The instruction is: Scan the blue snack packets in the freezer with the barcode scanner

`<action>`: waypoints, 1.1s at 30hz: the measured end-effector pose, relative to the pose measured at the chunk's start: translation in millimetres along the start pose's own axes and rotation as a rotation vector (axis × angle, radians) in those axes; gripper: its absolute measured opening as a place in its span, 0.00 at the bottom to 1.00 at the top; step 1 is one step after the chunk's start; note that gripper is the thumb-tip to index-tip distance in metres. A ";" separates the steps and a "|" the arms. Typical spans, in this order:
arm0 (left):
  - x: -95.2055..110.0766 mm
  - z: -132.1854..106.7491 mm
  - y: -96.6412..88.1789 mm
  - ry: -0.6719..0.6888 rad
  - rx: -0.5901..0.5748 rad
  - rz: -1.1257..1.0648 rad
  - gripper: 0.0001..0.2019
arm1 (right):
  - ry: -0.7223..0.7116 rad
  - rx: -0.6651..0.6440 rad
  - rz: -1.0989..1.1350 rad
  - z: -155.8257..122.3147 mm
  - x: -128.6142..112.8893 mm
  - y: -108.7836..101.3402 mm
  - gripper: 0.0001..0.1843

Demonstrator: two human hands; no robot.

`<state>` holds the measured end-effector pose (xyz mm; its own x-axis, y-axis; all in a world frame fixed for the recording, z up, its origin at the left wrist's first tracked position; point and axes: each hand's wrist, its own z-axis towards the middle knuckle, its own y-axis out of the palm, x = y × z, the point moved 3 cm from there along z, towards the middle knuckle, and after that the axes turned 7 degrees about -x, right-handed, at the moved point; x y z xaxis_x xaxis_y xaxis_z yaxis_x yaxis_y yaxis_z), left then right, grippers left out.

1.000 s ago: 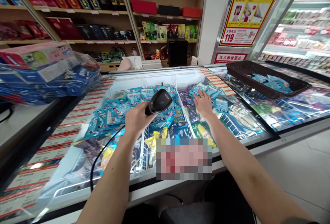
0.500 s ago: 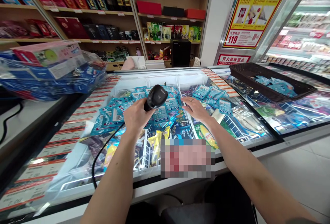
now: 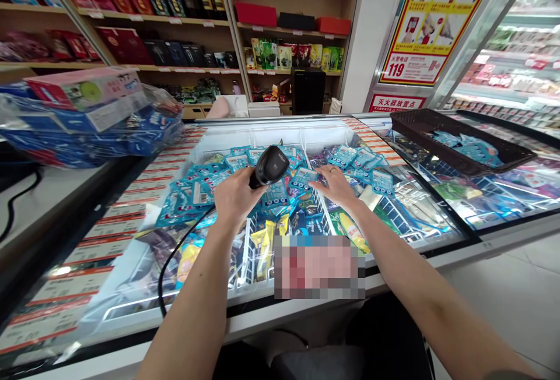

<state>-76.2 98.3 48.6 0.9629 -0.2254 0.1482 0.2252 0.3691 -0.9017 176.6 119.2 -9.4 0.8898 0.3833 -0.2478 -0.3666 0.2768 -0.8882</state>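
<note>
I stand at an open chest freezer [image 3: 245, 295] full of blue ice-cream packets [image 3: 199, 190]. My left hand [image 3: 234, 196] is closed round the handle of a black barcode scanner [image 3: 271, 165], whose head points down over the packets; its black cable [image 3: 168, 263] trails toward me. My right hand [image 3: 336, 185] reaches over the white wire divider [image 3: 321, 205] and pinches one blue packet [image 3: 303, 176] by its edge, right beside the scanner head. Both forearms stretch across the freezer's front rim.
A dark plastic basket [image 3: 459, 138] with several blue packets rests on the glass lid at the right. Wrapped blue and pink boxes [image 3: 87, 112] are stacked at the left. Wooden shelves [image 3: 184, 24] of boxed goods stand behind. A fire-safety poster [image 3: 426, 13] hangs on the wall.
My right hand has moved left from the right compartment across the divider and taken hold of a blue packet by the scanner. The left hand with the scanner has barely shifted.
</note>
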 end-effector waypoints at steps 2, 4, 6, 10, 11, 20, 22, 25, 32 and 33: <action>1.1 0.1 0.8 0.008 -0.004 -0.003 0.19 | 0.054 0.037 -0.058 0.6 1.6 4.5 0.35; 2.5 0.1 2.1 0.014 -0.014 -0.003 0.19 | 0.089 0.037 -0.086 1.7 4.1 9.9 0.37; 4.0 -0.1 3.9 0.019 -0.028 -0.001 0.19 | 0.093 0.028 -0.078 3.2 7.5 14.1 0.37; 6.1 -0.4 6.5 0.030 -0.042 0.005 0.18 | 0.102 0.042 0.052 5.9 17.6 15.8 0.33; 6.3 -0.3 6.7 0.032 -0.042 0.007 0.18 | 0.120 0.053 0.108 6.4 20.5 15.3 0.32; 13.6 -1.2 -2.5 0.058 -0.012 -0.057 0.18 | 0.246 0.177 0.840 11.2 40.3 21.8 0.21; 18.6 -2.3 -3.3 0.088 -0.032 -0.094 0.18 | 0.240 0.210 0.907 11.4 41.5 23.0 0.21; 24.7 -3.5 -1.9 0.117 -0.066 -0.128 0.19 | 0.229 0.228 0.937 10.9 40.4 22.3 0.21; 28.1 -3.4 2.7 0.126 -0.136 -0.135 0.19 | 0.236 0.215 0.935 8.5 35.8 16.9 0.19; 28.2 -3.4 2.7 0.126 -0.136 -0.133 0.19 | 0.233 0.212 0.939 8.3 35.4 16.5 0.19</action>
<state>-48.9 89.9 49.0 0.8980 -0.3780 0.2250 0.3184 0.2056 -0.9254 199.8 144.7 -29.7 0.2360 0.3513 -0.9060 -0.9714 0.1098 -0.2105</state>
